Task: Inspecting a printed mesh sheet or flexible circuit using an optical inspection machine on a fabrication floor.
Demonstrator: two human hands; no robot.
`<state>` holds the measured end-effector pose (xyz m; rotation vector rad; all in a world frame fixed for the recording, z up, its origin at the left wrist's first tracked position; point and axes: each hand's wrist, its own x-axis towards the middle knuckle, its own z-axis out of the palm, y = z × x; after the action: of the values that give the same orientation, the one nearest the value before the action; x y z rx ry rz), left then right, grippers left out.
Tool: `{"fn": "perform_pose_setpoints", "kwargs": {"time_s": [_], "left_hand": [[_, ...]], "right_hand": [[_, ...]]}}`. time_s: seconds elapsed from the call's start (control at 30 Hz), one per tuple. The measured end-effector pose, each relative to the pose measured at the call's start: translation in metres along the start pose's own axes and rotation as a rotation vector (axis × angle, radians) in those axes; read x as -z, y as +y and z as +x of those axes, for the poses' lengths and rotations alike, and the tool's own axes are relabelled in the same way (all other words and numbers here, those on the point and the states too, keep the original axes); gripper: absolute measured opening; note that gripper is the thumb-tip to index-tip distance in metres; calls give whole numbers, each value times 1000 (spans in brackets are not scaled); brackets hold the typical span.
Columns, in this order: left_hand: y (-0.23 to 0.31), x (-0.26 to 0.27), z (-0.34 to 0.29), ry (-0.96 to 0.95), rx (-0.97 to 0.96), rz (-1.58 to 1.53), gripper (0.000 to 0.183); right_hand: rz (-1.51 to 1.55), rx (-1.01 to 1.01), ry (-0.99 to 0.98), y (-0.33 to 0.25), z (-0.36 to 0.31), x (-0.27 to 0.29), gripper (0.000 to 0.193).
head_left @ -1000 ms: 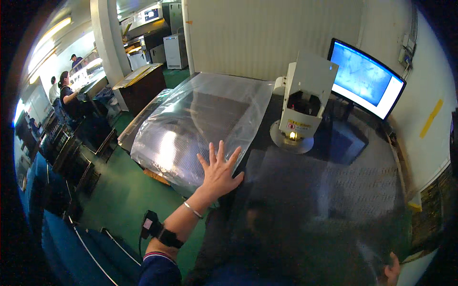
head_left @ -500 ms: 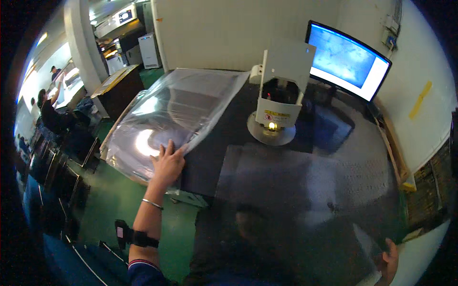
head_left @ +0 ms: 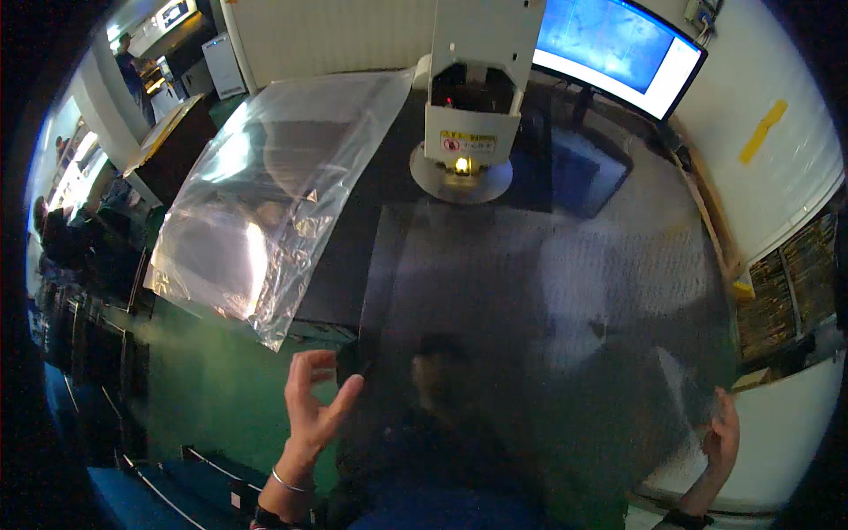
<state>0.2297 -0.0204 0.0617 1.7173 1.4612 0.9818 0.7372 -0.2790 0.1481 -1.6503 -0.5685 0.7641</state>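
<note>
Thumb and fingers of my left hand: bowed wide apart, holding nothing, near the left edge of one large, dark, glossy sheet. Silver bangle: on that wrist. My right hand: fingers curled at the sheet's right edge; whether they grip it, I cannot tell. Sheet: spread before me, between both hands, reflections across its surface. Crumpled, clear plastic film: to its left, overlapping the black tabletop. White metal machine with round silver base and lit yellow lamp: beyond the sheet. Black-framed monitor, blue picture showing: behind the machine, to the right.
</note>
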Motion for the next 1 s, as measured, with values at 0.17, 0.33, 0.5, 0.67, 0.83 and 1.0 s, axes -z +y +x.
{"fn": "perform_pose_setpoints", "kwargs": {"time_s": [0.17,0.33,0.5,0.67,0.83,1.0], "left_hand": [[11,-5,-12,-497,506,-699,38],[28,3,1,-432,542,-671,26],[29,-4,11,-411,526,-678,22],[30,-9,17,-416,515,-659,22],[26,-12,24,-389,504,-678,20],[23,-13,29,-385,506,-691,19]], "right_hand": [[-62,-6,-21,13,21,30,68],[-126,-6,6,-4,23,5,59],[-99,-117,-59,-28,19,-11,69],[-76,-102,-68,-21,27,-9,68],[-111,-13,-8,-6,41,-5,61],[-46,-9,64,-8,44,-19,61]]}}
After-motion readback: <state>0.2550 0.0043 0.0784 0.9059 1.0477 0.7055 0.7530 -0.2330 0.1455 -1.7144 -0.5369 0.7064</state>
